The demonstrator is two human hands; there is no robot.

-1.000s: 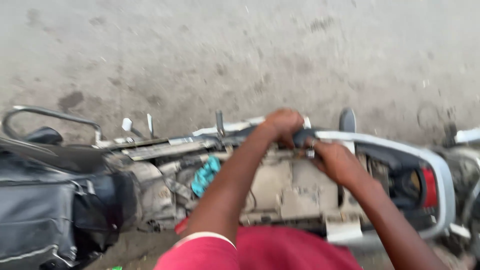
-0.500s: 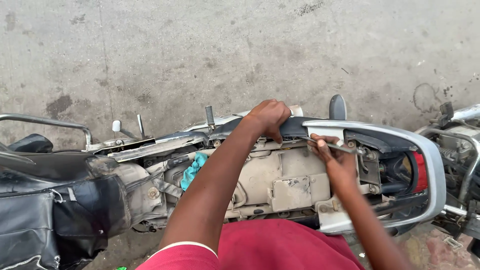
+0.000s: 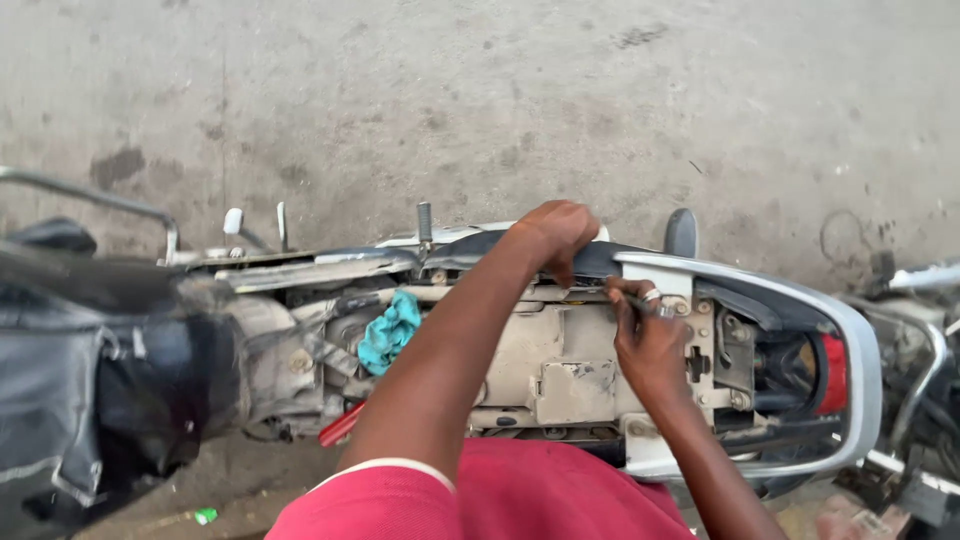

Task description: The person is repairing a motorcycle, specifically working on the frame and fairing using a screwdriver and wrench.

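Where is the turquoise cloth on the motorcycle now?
In the head view, the turquoise cloth sits tucked into the open frame left of centre, just left of the person's left forearm.

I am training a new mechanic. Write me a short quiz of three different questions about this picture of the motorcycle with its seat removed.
1. True or false: both hands work at the far edge of the open frame.
2. What colour is the rag tucked in near the middle of the motorcycle?
3. Which hand has a ring on one finger? A) left hand B) right hand

Key
1. True: the left hand grips the dark far-side rail, and the right hand reaches to the same edge.
2. Teal.
3. B.
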